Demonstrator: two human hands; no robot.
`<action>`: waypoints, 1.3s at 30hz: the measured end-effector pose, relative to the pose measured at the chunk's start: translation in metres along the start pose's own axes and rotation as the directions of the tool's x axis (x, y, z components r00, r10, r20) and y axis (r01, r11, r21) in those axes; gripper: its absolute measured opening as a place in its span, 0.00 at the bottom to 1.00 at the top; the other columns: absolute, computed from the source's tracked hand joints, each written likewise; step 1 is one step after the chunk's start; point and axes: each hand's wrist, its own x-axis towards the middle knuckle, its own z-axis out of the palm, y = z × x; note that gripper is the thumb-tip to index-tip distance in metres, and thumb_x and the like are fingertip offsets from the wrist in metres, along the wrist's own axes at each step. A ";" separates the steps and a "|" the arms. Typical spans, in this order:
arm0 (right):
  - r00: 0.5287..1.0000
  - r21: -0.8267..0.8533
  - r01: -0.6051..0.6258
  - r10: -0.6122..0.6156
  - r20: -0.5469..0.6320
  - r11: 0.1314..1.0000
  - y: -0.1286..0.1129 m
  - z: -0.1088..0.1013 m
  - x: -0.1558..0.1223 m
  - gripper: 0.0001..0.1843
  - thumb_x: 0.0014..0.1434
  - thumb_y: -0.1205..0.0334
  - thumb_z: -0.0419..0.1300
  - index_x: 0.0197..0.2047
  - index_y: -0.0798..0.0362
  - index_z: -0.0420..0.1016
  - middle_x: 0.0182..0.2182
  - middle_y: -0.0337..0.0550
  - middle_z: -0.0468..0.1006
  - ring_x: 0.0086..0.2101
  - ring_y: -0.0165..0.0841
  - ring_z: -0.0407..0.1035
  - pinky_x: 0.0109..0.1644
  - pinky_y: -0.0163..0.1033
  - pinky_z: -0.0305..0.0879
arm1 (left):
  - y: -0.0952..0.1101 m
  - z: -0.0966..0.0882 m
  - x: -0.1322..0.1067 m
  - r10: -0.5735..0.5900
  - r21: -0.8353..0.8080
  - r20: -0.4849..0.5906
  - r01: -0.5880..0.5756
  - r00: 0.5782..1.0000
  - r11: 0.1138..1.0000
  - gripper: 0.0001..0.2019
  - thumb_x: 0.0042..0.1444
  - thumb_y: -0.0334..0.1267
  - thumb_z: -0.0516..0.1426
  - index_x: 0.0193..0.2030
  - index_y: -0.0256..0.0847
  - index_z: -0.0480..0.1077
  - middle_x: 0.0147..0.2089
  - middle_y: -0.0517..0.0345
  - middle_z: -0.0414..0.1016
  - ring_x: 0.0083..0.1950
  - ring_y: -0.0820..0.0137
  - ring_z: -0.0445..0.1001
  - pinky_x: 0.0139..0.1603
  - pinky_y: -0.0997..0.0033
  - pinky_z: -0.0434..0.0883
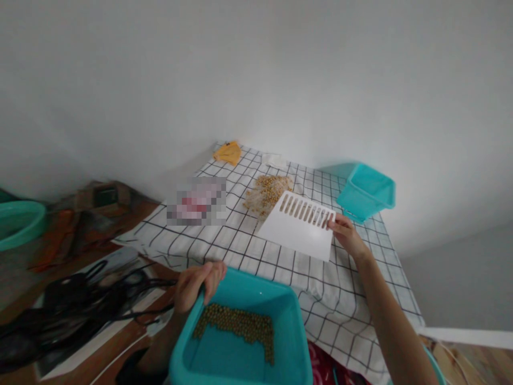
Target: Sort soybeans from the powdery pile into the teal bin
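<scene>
Right hand grips white slotted board, left hand on teal bin rim

White slotted board [298,232] lies left of the right hand [343,231], over the cloth-covered desk [236,246]. Long axis runs roughly left-right, dropping a little toward the right-hand end. Slotted edge faces away from the person, toward the wall; plain edge faces the near side. Narrowing left end points toward the bead pile [270,187]. Cannot tell whether the board touches the cloth all along.

Right hand: closed on the board's right end, by the last slots, thumb and fingers pinching it. Left hand [200,283]: curled over the far-left corner of the teal bin [256,280], gripping the rim. Bin sits just right of and below this hand; golden-brown beads [240,323] bank along its far and right sides.

Edges: near desk edge runs beside the bin, right of the left hand; right desk edge lies right of the right hand. Second teal container [366,187] is beyond and right of the right hand, near it. Bead pile is beyond the board's left end, well left of the right hand. Bare checked cloth stretches between the left hand and the pile. Pixelated item [196,202] lies beyond the left hand; yellow item [228,153] farther still, by the wall.
</scene>
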 end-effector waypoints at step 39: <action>0.771 0.066 0.043 0.009 -0.637 0.997 0.012 -0.025 0.014 0.15 0.44 0.51 0.68 0.27 0.52 0.72 0.23 0.36 0.73 0.21 0.27 0.62 0.23 0.34 0.57 | -0.006 0.009 0.013 -0.025 -0.130 -0.074 0.016 0.997 0.991 0.31 0.70 0.39 0.42 0.12 0.41 0.58 0.11 0.62 0.59 0.18 0.72 0.58 0.35 0.61 0.59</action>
